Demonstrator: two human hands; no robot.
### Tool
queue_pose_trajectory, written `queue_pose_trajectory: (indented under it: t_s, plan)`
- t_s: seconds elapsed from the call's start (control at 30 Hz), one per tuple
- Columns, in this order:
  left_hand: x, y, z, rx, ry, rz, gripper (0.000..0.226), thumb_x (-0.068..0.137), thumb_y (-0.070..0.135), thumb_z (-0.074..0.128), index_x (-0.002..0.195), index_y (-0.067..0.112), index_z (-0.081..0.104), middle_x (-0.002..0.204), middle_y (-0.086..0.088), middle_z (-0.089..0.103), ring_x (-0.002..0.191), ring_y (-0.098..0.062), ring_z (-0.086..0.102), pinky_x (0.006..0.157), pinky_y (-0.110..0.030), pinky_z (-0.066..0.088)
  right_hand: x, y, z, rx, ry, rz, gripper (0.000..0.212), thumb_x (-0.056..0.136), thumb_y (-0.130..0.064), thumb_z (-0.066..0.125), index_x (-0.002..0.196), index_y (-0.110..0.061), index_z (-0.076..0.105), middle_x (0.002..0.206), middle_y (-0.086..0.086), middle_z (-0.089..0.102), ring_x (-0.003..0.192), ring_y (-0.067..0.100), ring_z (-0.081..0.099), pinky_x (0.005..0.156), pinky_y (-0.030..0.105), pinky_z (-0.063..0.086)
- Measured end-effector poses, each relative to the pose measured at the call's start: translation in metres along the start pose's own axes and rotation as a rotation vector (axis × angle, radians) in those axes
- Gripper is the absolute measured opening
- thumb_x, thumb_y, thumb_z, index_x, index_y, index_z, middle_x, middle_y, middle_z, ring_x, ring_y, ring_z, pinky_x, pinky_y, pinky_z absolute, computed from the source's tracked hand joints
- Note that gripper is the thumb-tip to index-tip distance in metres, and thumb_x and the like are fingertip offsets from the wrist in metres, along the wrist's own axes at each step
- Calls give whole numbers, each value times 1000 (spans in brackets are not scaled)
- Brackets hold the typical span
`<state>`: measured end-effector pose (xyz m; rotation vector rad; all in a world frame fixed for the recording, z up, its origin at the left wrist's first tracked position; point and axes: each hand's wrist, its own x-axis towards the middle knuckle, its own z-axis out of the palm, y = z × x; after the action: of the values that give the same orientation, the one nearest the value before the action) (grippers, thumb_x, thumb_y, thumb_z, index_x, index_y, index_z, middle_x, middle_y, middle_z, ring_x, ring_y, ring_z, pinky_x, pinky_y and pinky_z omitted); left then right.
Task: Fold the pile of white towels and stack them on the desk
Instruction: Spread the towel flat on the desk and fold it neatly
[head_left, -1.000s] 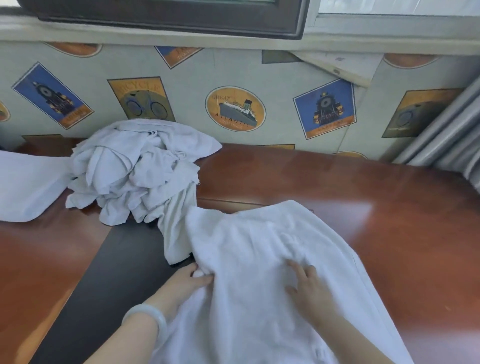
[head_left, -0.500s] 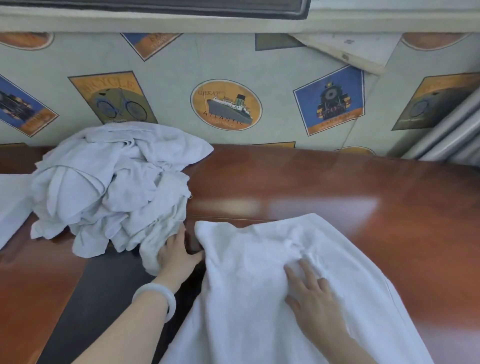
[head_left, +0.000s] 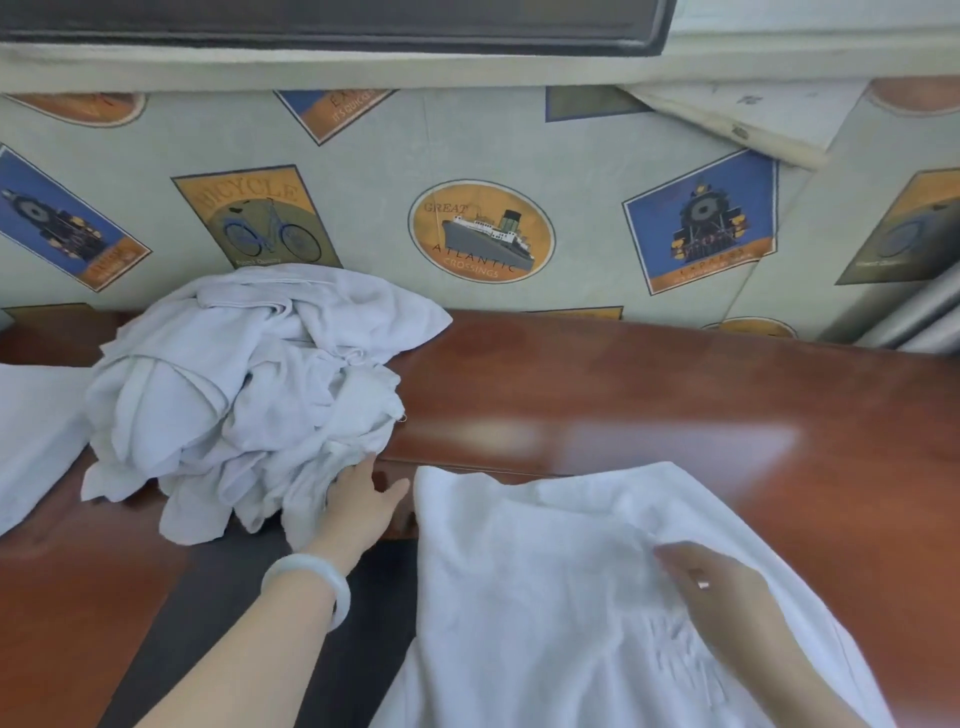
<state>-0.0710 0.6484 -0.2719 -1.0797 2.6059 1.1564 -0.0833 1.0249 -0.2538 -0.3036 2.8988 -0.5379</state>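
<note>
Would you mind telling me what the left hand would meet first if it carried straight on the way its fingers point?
The pile of towels: the left hand points forward and to the left, its fingers seemingly touching the pile's near edge, though depth is hard to judge.

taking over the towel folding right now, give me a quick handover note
Left hand: open, fingers against the crumpled pile at the back left of the desk.
Right hand: on the spread towel in front; blurred, grip unclear.
Done: one flat towel lies at the left edge; whether it is folded is unclear.
To do: fold the spread towel, then the pile, and stack them.
</note>
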Motion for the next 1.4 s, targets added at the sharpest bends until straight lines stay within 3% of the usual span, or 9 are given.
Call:
queue_pose_trajectory:
  t_s: [0.23, 0.33, 0.53, 0.7, 0.77, 0.93, 1.03, 1.17, 1.4]
  plan:
    - [-67, 17, 36, -638, -217, -164, 17, 90, 24, 62, 96, 8, 58, 91, -7, 62, 82, -24, 59, 77, -39, 46, 60, 33, -18, 408, 121, 451, 48, 93, -7, 59, 140, -4, 48, 137, 17, 53, 124, 34, 49, 96, 36, 37]
    - [-84, 35, 30, -662, -125, -20, 33, 87, -3, 61, 105, 24, 66, 101, -4, 71, 92, -27, 67, 84, -43, 52, 63, 27, -17, 493, 29, 577, 22, 80, -6, 68, 101, 1, 65, 95, 20, 64, 90, 38, 59, 67, 33, 37]
    - [-135, 67, 37, -68, -61, 362, 53, 71, -23, 41, 76, 24, 65, 105, 14, 52, 93, -2, 52, 65, -16, 42, -35, 16, -14, 62, 478, 20, 21, 66, 4, 54, 72, -16, 58, 75, -4, 49, 72, 22, 36, 63, 34, 33]
    - [-171, 81, 79, 156, -21, 799, 51, 60, -20, 53, 90, 21, 61, 114, 12, 51, 111, -4, 41, 92, -12, 31, -111, 37, 26, -119, -194, -146, 14, 83, -23, 67, 94, -32, 68, 98, 1, 64, 88, 21, 63, 47, 37, 13]
    - [-187, 93, 102, 147, -244, 842, 41, 79, -7, 48, 101, 25, 59, 111, 20, 49, 106, 8, 42, 88, -9, 35, -120, 49, 21, 79, 34, 5, 40, 87, -13, 63, 70, -50, 64, 85, -13, 69, 80, 7, 66, 81, 4, 40]
    - [-216, 101, 146, 322, -499, 577, 10, 97, 29, 54, 104, 26, 47, 103, 10, 44, 94, -6, 52, 86, -25, 45, -77, 68, -20, 418, 276, 408, 29, 93, -1, 52, 102, -22, 69, 101, -8, 65, 96, 13, 59, 79, 21, 42]
    - [-229, 91, 156, 431, -525, 413, 39, 90, 44, 64, 110, 18, 45, 102, 7, 36, 111, -18, 51, 90, -27, 40, -34, 82, -28, 349, 132, 578, 31, 96, -20, 56, 123, -3, 57, 115, 13, 62, 109, 34, 54, 89, 36, 41]
    - [-238, 83, 161, 322, -580, 469, 21, 87, 32, 68, 98, 26, 51, 101, 12, 54, 101, -11, 53, 95, -25, 41, -3, 73, -40, 641, -189, 838, 40, 89, -41, 69, 82, -3, 60, 81, 8, 63, 78, 27, 59, 70, 31, 46]
    - [-227, 113, 132, -245, -649, 524, 13, 98, 11, 55, 99, 22, 61, 88, 15, 66, 81, -1, 59, 74, -13, 44, -1, 94, -68, 1285, 103, 563, 16, 87, 6, 65, 85, -10, 67, 81, 13, 65, 64, 22, 56, 59, 30, 47]
